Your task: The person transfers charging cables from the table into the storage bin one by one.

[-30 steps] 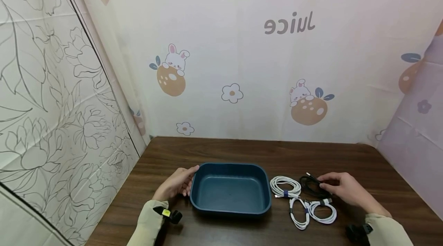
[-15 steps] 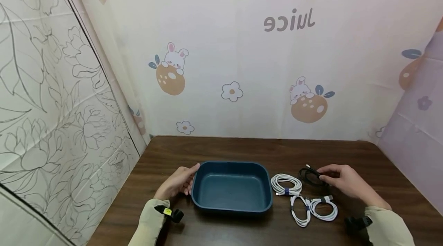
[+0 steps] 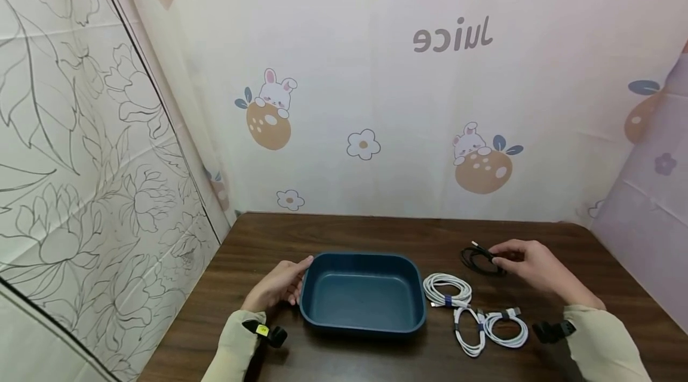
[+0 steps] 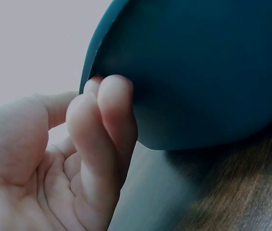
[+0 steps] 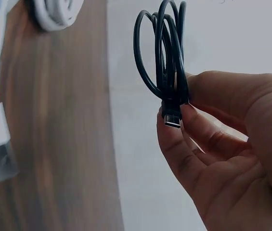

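Note:
My left hand point(image 3: 279, 285) grips the left rim of a dark blue rectangular tray point(image 3: 362, 304). In the left wrist view its fingers curl against the outside of the tray wall point(image 4: 208, 72); the thumb is partly hidden. Raised over the table, a coiled black charging cable point(image 3: 486, 252) is pinched between the thumb and fingers of my right hand point(image 3: 532, 264). The right wrist view shows the bundled black loops point(image 5: 179, 57) and a USB-C plug point(image 5: 172, 121) pointing toward the camera. Nothing lies inside the tray.
Right of the tray lie a large white cable coil point(image 3: 447, 278) and two smaller white cable coils, one oval point(image 3: 473, 351) and one round point(image 3: 507, 344), close together. The dark wooden table point(image 3: 349, 230) meets a printed curtain point(image 3: 371, 83) at its back edge.
My right hand has lifted the black cable up from beside the white coils, moving it away toward the back of the table. The left hand has kept its grip on the tray.

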`<control>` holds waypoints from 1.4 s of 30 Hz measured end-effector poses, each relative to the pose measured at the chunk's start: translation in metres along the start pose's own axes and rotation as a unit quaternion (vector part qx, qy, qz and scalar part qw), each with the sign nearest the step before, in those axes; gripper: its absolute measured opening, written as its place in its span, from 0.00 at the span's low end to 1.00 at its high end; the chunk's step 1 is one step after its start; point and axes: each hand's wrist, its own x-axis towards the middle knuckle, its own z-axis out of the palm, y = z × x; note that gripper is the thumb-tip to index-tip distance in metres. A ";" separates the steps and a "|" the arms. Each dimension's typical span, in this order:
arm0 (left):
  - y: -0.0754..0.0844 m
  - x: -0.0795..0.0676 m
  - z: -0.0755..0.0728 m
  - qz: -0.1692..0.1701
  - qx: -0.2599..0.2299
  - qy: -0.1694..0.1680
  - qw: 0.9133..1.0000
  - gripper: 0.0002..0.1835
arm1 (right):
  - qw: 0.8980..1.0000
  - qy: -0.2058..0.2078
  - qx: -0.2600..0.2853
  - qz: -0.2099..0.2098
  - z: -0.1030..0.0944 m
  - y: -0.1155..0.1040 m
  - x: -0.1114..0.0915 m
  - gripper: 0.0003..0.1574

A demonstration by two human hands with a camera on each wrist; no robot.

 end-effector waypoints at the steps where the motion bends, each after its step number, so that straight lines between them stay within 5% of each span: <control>1: 0.000 0.000 0.000 -0.001 0.000 0.001 1.000 0.33 | 1.000 -0.002 -0.002 -0.004 -0.001 -0.002 0.003 0.13; 42: 0.000 0.001 0.000 -0.014 -0.004 0.003 1.000 0.33 | 0.996 -0.016 0.060 -0.061 0.018 -0.072 0.060 0.14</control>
